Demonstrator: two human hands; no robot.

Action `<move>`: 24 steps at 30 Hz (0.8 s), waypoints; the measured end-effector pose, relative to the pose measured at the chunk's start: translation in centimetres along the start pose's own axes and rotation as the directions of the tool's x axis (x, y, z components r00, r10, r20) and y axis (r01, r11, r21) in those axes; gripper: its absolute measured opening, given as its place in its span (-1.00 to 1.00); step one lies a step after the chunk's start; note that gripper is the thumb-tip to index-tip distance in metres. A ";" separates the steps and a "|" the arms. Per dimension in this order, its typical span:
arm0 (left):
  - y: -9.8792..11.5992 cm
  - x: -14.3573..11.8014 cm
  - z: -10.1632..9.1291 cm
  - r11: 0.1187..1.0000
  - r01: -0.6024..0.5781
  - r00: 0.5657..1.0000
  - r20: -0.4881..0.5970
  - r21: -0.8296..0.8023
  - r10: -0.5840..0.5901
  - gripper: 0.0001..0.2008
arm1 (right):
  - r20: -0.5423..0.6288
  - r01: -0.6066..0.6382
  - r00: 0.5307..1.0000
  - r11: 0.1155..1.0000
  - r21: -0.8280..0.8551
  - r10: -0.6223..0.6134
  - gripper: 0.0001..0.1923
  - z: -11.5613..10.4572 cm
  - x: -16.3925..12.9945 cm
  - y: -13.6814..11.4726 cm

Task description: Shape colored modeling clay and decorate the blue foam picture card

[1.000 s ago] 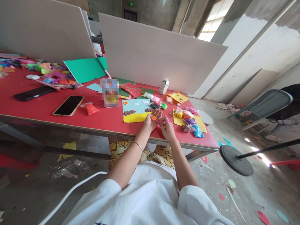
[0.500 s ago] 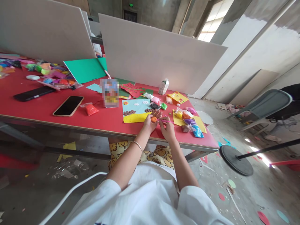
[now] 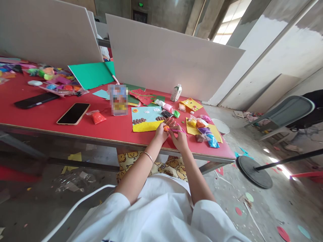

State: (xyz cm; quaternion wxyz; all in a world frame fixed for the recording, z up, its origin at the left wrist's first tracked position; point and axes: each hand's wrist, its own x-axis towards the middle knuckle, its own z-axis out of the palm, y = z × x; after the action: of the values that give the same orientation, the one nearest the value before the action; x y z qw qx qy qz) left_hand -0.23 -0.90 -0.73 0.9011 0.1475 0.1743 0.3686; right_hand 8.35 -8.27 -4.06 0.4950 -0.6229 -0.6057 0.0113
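The right hand (image 3: 178,134) has its fingers closed around a thin pink tool (image 3: 183,131), whose near end meets an orange lump (image 3: 166,128). That lump sits in the upturned left hand (image 3: 162,132), near the thumb, above the front edge of the red table (image 3: 113,131); the left fingers reach forward, and whether the thumb pinches the lump cannot be told. No lettering can be made out on lump or tool.

Just beyond the left hand lies a picture sheet (image 3: 143,126) with a sun, clouds, brown strips and a yellow band, and no readable words. Black (image 3: 166,114) and green packets (image 3: 177,114) lie at its right side. To the right of the hands, a blue packet (image 3: 214,143) and others rest on and about a yellow sheet (image 3: 218,135); any print is too small to read.

Farther back, a carton (image 3: 176,93) bears dark printing, illegible at this size. An upright item (image 3: 118,101) left of the picture is blurred into blocks, hiding any brand. The phone (image 3: 73,113) shows a dark screen; the black case (image 3: 36,100) carries a small white label, unreadable. A green lit sign (image 3: 140,4) glows on the far wall.
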 end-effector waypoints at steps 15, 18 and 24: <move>-0.1 0.3 -0.4 1.000 -0.002 0.999 0.034 0.005 0.002 -0.53 | 0.041 0.006 0.999 1.000 -0.019 -0.005 -0.81 -0.1 0.0 -0.3; -0.2 0.4 -0.4 1.000 -0.008 0.999 0.041 0.005 0.008 -0.52 | 0.053 0.006 0.999 1.000 -0.015 -0.005 -0.83 -0.2 0.0 -0.4; -0.2 0.8 -0.8 1.000 -0.015 0.999 0.039 0.013 0.014 -0.52 | 0.022 0.004 1.000 1.000 -0.018 -0.003 -0.82 -0.2 -0.1 -0.5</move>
State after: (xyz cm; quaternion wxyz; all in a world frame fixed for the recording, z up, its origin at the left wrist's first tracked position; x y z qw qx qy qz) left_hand 0.11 -0.38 -1.67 0.9005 0.1619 0.1584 0.3712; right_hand 8.04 -8.58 -3.75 0.4828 -0.6261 -0.6122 0.0116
